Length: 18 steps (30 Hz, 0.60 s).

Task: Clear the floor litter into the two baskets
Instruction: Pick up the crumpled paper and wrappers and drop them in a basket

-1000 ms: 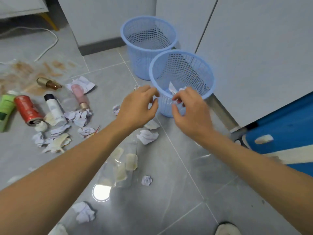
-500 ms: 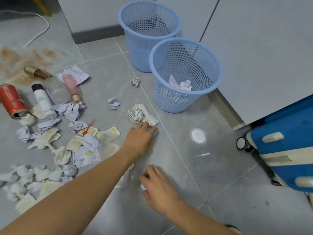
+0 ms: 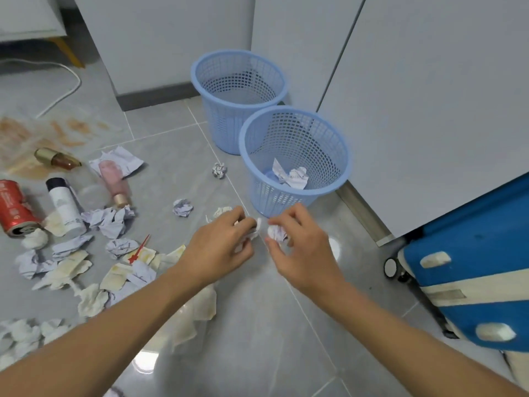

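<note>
Crumpled paper fills both grips, a wad in the left hand and a ball in the right hand, just before the near basket, so the next move is probably lifting both over its rim.

2 blue baskets. 2 hands, each w/ 1 paper wad. 1 red can. 3 bottles: gold, white, pink. 1 blue suitcase. Approx 2 wads in near basket. Loose floor scraps: too many to count.
</note>
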Each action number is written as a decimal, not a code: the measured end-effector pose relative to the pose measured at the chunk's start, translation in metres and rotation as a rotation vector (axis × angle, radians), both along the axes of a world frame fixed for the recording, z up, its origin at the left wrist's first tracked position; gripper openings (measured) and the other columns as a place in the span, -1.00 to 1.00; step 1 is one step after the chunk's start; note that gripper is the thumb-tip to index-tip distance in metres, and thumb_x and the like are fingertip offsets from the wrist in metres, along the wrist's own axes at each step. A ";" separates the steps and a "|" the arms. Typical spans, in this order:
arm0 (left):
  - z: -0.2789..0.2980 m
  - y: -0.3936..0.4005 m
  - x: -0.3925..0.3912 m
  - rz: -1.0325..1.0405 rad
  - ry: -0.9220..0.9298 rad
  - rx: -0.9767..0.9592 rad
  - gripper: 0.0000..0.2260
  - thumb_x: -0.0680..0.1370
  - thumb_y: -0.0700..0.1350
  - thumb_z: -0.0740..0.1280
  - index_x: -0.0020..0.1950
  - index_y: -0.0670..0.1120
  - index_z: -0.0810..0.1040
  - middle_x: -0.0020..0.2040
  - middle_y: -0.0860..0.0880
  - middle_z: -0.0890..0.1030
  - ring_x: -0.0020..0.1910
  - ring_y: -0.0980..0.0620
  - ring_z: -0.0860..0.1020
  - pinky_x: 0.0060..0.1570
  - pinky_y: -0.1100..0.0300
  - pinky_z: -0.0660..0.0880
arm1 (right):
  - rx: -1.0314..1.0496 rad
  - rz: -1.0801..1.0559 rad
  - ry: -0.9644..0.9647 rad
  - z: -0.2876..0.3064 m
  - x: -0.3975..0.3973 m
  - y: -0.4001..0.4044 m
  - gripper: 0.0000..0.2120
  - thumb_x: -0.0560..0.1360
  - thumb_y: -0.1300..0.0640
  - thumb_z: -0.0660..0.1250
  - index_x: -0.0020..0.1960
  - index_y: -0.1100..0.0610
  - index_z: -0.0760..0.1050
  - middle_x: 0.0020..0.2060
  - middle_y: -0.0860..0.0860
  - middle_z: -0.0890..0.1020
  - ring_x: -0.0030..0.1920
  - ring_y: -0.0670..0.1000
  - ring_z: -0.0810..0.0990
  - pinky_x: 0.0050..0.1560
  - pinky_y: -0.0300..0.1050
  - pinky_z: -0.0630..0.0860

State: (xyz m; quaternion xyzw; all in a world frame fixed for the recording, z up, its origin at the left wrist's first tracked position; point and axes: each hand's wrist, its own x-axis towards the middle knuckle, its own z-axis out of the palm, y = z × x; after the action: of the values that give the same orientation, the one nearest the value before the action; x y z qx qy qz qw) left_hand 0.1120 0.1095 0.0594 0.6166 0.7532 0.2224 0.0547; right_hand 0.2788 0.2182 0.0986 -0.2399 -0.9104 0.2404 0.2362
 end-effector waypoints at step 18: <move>0.095 0.090 -0.048 0.180 0.100 0.067 -0.61 0.57 0.08 0.29 0.38 0.02 0.54 0.21 -0.03 0.52 0.25 -0.09 0.46 0.03 -0.05 0.52 | 0.192 -0.223 0.003 0.049 -0.049 0.115 -0.77 0.47 0.11 0.37 0.11 0.13 0.60 0.06 0.07 0.58 0.14 0.15 0.53 0.07 0.11 0.53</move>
State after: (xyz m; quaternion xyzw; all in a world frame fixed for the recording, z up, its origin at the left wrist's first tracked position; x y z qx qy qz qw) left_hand 0.0639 0.1991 0.1539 0.5583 0.7995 0.2203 -0.0237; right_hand 0.2298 0.3333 0.1475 -0.3153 -0.8966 0.1248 0.2846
